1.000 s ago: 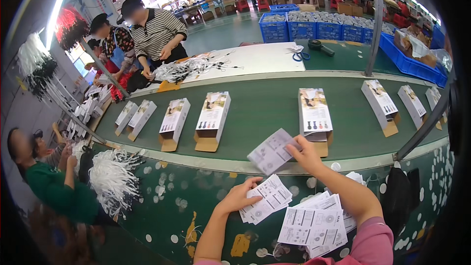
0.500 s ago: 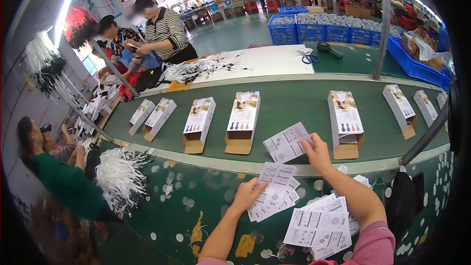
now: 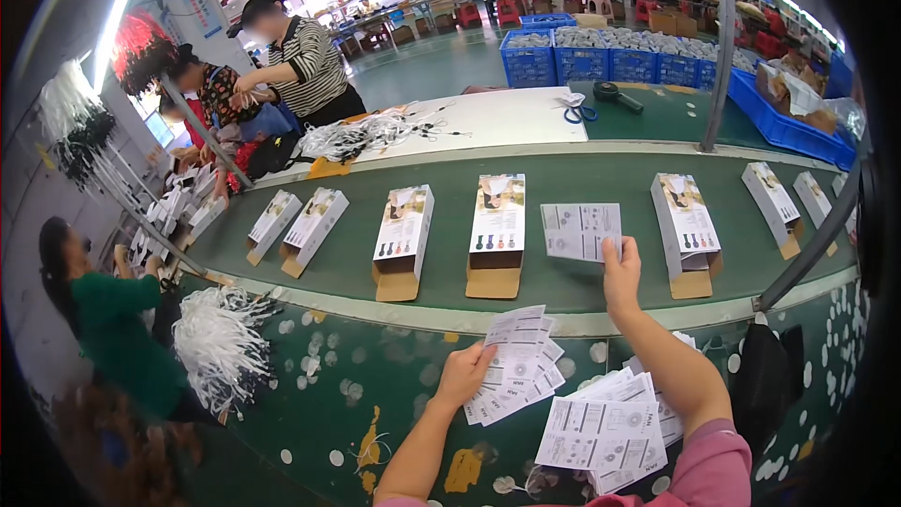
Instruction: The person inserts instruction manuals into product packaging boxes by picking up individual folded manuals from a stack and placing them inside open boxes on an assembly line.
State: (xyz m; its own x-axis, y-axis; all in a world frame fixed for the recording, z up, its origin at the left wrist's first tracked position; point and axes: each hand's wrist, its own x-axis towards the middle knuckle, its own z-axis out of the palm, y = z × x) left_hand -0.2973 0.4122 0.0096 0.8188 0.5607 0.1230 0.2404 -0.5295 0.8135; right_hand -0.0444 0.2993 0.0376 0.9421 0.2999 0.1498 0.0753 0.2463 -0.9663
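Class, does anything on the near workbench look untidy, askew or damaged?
The leaflet pile lies askew on the green bench, fanned at different angles. White round spots dot the bench irregularly, and yellow patches break its surface; whether that's damage, I cannot tell.

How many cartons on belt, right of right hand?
4: nearest carton, second carton farther right, third carton crossed by the grey post, fourth carton partly behind it. More may be hidden.
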